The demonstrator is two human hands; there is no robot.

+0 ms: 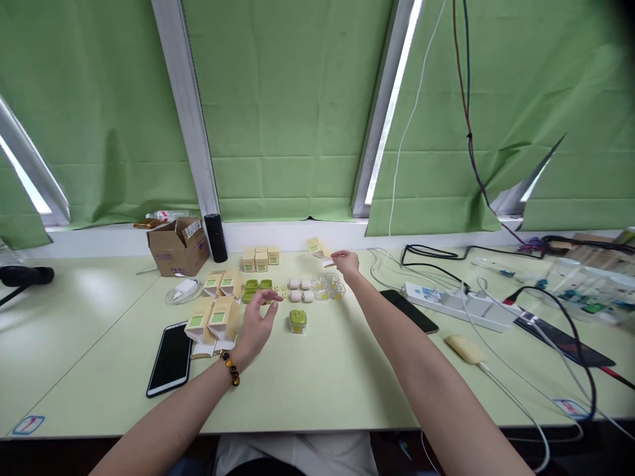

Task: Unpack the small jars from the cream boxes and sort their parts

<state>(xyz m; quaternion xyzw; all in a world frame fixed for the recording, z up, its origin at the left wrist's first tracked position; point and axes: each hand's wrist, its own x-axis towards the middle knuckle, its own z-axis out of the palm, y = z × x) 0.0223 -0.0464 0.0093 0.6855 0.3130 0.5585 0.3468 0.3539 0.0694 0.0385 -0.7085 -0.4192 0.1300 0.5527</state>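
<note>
My right hand (346,262) reaches to the back of the table and pinches the white flap of a small cream box (315,247) with a green label. My left hand (255,325) hovers beside the green lids (251,285), fingers apart and holding nothing that I can see. Between the hands, a small clear jar with a green lid (297,320) stands upright on the table. Behind it are several pale pink rounded pieces (301,295), tiny yellowish pieces (280,290) and several clear cups (328,287). Larger cream boxes with open flaps (223,320) stand left of my left hand.
Several cream boxes (260,258) stand at the back. To the left are a phone (169,357), coiled white cable (183,291), brown carton (179,250) and black cylinder (215,238). At right lie another phone (407,309), a power strip (459,305), a cream mouse-shaped object (465,348) and cables.
</note>
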